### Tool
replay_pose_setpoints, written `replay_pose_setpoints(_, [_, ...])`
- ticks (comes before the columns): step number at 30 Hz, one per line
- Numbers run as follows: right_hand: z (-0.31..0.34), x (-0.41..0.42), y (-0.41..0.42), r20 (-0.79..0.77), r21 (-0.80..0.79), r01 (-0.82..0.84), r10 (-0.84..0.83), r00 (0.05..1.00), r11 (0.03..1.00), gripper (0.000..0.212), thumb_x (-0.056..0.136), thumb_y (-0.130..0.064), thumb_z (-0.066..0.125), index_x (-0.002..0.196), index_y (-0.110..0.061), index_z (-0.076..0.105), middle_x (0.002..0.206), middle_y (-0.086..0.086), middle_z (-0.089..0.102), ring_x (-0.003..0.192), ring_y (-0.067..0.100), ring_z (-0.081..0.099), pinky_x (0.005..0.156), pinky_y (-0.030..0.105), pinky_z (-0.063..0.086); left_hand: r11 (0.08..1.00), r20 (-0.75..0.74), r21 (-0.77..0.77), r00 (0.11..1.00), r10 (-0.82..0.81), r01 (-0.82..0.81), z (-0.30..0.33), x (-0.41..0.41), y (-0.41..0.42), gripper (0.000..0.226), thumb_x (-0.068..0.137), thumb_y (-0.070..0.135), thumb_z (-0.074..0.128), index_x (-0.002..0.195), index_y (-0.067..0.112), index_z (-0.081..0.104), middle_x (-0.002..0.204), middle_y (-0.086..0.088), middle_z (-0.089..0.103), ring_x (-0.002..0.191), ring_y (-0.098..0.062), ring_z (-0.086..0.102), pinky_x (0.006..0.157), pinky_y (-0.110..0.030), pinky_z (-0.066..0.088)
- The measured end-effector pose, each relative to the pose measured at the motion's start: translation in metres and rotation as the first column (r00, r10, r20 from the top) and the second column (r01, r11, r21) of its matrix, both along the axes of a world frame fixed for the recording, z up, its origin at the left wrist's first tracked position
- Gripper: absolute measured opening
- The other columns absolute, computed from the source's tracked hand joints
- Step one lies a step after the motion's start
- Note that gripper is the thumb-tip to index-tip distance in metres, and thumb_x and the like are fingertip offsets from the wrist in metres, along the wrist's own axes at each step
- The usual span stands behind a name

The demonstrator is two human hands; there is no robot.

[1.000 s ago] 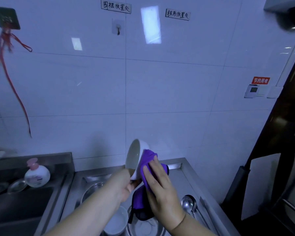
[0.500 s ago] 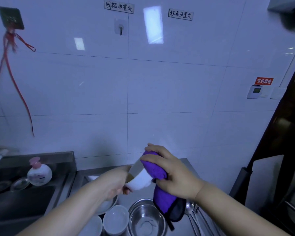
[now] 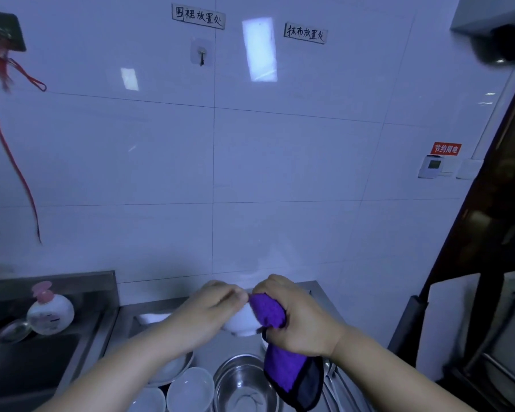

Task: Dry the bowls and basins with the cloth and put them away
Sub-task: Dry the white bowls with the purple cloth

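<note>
— White wall tiles (image 3: 280, 162) back a steel counter (image 3: 315, 289). What changed?

— Half a second ago the white bowl (image 3: 241, 322) was tilted, rim showing. Now it sits lower between both hands, above the steel basin (image 3: 244, 382). The left hand (image 3: 208, 316) curls over its near side; the right hand (image 3: 298, 319) clutches the purple cloth (image 3: 269, 313) against it.

— Anything unclear?

— The bowl's rim is hidden. More bowls (image 3: 191, 388) below are cut off by the frame edge. The soap bottle (image 3: 49, 312) stands far left.
</note>
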State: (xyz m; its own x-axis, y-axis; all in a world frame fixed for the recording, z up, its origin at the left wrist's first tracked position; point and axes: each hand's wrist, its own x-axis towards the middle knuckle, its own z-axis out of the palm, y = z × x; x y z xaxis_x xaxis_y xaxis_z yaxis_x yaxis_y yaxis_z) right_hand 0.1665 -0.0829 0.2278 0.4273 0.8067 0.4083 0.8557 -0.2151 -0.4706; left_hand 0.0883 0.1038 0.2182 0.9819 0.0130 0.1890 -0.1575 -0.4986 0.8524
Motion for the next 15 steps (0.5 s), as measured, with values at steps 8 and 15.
replay_pose_setpoints(8, [0.011, 0.001, -0.001, -0.069, 0.196, 0.092, -0.080, 0.994, 0.976, 0.056, 0.063, 0.004, 0.062, 0.117, -0.010, 0.059, 0.112, 0.003, 0.054, 0.109, 0.010, 0.051, 0.096, 0.020, 0.039, 0.963, -0.081, -0.263, 0.996, 0.032, -0.052, 0.007, -0.005, -0.017, 0.029, 0.067, 0.027, 0.061, 0.087, 0.006, 0.061, 0.075, -0.001, 0.062, 0.069, -0.011, 0.052, 0.066, -0.028, 0.035])
replay_pose_setpoints(15, [-0.008, -0.012, 0.010, 0.290, 0.338, 0.081, -0.185, 0.939, 0.938, 0.053, 0.092, -0.033, 0.047, 0.135, -0.003, 0.050, 0.145, 0.006, 0.040, 0.142, 0.025, 0.027, 0.116, 0.052, 0.017, 0.668, -0.070, -0.736, 0.994, 0.085, -0.109, 0.008, -0.001, -0.041, 0.025, 0.091, 0.007, 0.053, 0.104, -0.015, 0.050, 0.089, -0.017, 0.055, 0.085, -0.025, 0.050, 0.080, -0.040, 0.035])
